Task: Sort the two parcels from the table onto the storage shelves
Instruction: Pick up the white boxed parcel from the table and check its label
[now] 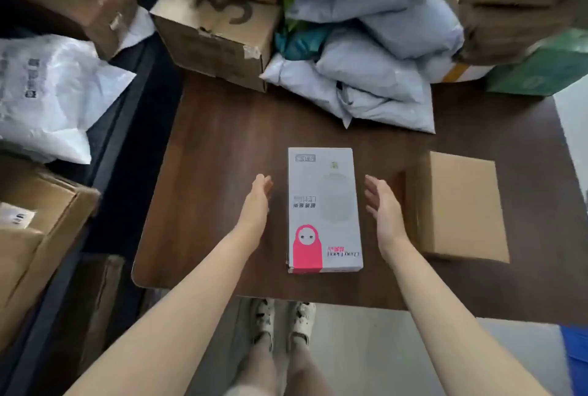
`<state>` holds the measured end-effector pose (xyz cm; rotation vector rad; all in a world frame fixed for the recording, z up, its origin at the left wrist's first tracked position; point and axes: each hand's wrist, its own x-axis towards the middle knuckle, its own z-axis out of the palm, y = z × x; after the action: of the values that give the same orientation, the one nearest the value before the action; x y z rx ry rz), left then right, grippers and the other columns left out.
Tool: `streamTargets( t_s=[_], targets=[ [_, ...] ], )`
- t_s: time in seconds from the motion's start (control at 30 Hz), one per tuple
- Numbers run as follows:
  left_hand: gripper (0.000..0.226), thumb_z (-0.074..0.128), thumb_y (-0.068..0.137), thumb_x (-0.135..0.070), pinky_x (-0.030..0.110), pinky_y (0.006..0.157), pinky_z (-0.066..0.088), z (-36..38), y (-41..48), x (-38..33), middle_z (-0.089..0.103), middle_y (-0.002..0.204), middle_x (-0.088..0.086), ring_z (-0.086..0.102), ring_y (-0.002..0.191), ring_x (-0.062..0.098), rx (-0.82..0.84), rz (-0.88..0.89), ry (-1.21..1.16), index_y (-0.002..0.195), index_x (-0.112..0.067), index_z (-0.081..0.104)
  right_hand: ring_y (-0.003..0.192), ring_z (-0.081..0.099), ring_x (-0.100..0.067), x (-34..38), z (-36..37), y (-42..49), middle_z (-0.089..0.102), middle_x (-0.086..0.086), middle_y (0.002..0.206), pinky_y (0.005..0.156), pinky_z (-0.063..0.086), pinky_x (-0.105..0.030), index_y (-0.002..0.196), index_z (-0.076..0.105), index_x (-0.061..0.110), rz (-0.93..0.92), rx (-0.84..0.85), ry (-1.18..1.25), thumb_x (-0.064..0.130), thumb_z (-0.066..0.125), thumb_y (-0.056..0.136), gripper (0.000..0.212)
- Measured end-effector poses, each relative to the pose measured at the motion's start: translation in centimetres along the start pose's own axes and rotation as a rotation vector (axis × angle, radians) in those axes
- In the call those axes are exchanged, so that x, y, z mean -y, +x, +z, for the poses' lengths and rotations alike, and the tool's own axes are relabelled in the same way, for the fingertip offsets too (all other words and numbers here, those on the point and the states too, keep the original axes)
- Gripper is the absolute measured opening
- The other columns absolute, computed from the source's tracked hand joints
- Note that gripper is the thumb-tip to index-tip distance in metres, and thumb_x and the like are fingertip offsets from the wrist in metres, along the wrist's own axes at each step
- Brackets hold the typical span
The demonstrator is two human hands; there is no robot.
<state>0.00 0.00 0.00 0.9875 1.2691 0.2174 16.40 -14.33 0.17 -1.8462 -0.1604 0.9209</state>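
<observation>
Nearest, two bare forearms reach out over the front edge of a dark wooden tabletop [222, 147], with the person's feet in pale shoes [283, 319] showing on the floor below. Both hands are spread flat with the palms facing each other, holding nothing. The left hand [258, 201] stands just beside the left long side of a grey-white box [323, 204], and the right hand [381, 208] stands just beside its right long side; whether either hand touches the box cannot be told. That box lies flat near the front middle of the tabletop, its long axis running away from the person, with a pink hooded figure printed at its near end. Just to the right of the right hand, a plain brown cardboard box [461, 208] rests flat on the tabletop, apart from the grey-white box.

Farther back, a heap of pale blue-grey mailer bags [375, 71] sits at the rear of the tabletop, with an open cardboard carton [216, 32] beside it on the left and a green box [547, 71] at the far right. Off to the left, a white plastic parcel bag [47, 93] lies on stacked cartons.
</observation>
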Motion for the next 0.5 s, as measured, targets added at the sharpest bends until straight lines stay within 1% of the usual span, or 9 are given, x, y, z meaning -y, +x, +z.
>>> streamTargets(
  t_s=[0.07, 0.13, 0.17, 0.2, 0.27, 0.3, 0.37, 0.43, 0.5],
  targets=[
    [0.057, 0.020, 0.105, -0.047, 0.038, 0.121, 0.023, 0.4, 0.9, 0.6, 0.042, 0.157, -0.002, 0.037, 0.146, 0.019, 0.038, -0.020, 0.023, 0.151, -0.019, 0.041, 0.141, 0.048, -0.019, -1.1, 0.7, 0.5, 0.054, 0.002, 0.151, 0.120, 0.034, -0.044, 0.141, 0.054, 0.024, 0.040, 0.012, 0.011, 0.049, 0.030, 0.104, 0.050],
    [0.057, 0.019, 0.105, -0.050, 0.038, 0.119, 0.027, 1.0, 1.3, 1.4, 0.050, 0.151, -0.002, 0.042, 0.142, 0.018, 0.099, -0.043, 0.044, 0.145, -0.021, 0.047, 0.123, 0.064, -0.020, -2.5, 1.3, 0.4, 0.068, 0.000, 0.135, 0.105, 0.049, -0.039, 0.135, 0.059, 0.022, 0.125, 0.034, 0.051, 0.053, 0.032, 0.103, 0.052],
    [0.054, 0.021, 0.104, -0.051, 0.037, 0.115, 0.032, 1.3, 1.7, 1.7, 0.058, 0.142, -0.002, 0.049, 0.135, 0.017, 0.128, -0.044, 0.069, 0.137, -0.023, 0.054, 0.106, 0.072, -0.018, -2.9, 1.6, 0.4, 0.075, 0.000, 0.119, 0.088, 0.055, -0.034, 0.130, 0.061, 0.021, 0.180, 0.046, 0.084, 0.052, 0.033, 0.105, 0.049],
    [0.048, 0.024, 0.104, -0.050, 0.035, 0.106, 0.039, 1.6, 1.8, 1.7, 0.067, 0.127, -0.002, 0.058, 0.123, 0.017, 0.150, -0.042, 0.099, 0.122, -0.024, 0.060, 0.087, 0.076, -0.016, -3.1, 2.0, 0.4, 0.079, 0.002, 0.101, 0.071, 0.053, -0.029, 0.124, 0.063, 0.020, 0.240, 0.056, 0.138, 0.050, 0.033, 0.106, 0.046],
    [0.035, 0.033, 0.105, -0.042, 0.027, 0.082, 0.049, 2.1, 1.9, 1.2, 0.073, 0.088, -0.006, 0.069, 0.087, 0.012, 0.189, -0.033, 0.110, 0.090, -0.023, 0.057, 0.068, 0.072, -0.016, -3.2, 2.6, 0.3, 0.077, 0.003, 0.081, 0.054, 0.045, -0.024, 0.118, 0.065, 0.018, 0.285, 0.095, 0.238, 0.050, 0.036, 0.105, 0.045],
    [0.034, 0.036, 0.105, -0.038, 0.023, 0.069, 0.050, 2.3, 2.0, 0.9, 0.070, 0.072, -0.008, 0.068, 0.070, 0.008, 0.210, -0.030, 0.064, 0.082, -0.021, 0.053, 0.066, 0.071, -0.016, -3.3, 2.8, 0.3, 0.076, 0.002, 0.080, 0.051, 0.043, -0.022, 0.115, 0.065, 0.018, 0.276, 0.106, 0.265, 0.051, 0.038, 0.104, 0.044],
    [0.037, 0.037, 0.106, -0.035, 0.018, 0.053, 0.048, 2.5, 1.7, -0.5, 0.065, 0.058, -0.009, 0.064, 0.051, 0.006, 0.269, -0.045, -0.065, 0.076, -0.019, 0.051, 0.062, 0.072, -0.015, -2.5, 3.1, 0.3, 0.075, 0.001, 0.078, 0.049, 0.044, -0.022, 0.106, 0.066, 0.020, 0.245, 0.097, 0.311, 0.051, 0.039, 0.105, 0.041],
    [0.043, 0.033, 0.106, -0.038, 0.017, 0.048, 0.048, 2.7, 0.9, -2.8, 0.065, 0.056, -0.007, 0.063, 0.047, 0.007, 0.317, -0.036, -0.146, 0.073, -0.018, 0.052, 0.065, 0.073, -0.015, -0.7, 3.1, 0.4, 0.076, -0.001, 0.080, 0.053, 0.048, -0.023, 0.101, 0.067, 0.019, 0.210, 0.067, 0.325, 0.050, 0.037, 0.106, 0.044],
    [0.046, 0.031, 0.105, -0.041, 0.020, 0.047, 0.049, 3.0, 0.2, -5.5, 0.064, 0.056, -0.005, 0.062, 0.048, 0.008, 0.348, 0.009, -0.196, 0.071, -0.018, 0.053, 0.081, 0.074, -0.023, 2.3, 3.1, 0.2, 0.077, -0.011, 0.096, 0.061, 0.051, -0.028, 0.108, 0.069, 0.014, 0.150, 0.056, 0.331, 0.058, 0.040, 0.101, 0.053]
  ],
)
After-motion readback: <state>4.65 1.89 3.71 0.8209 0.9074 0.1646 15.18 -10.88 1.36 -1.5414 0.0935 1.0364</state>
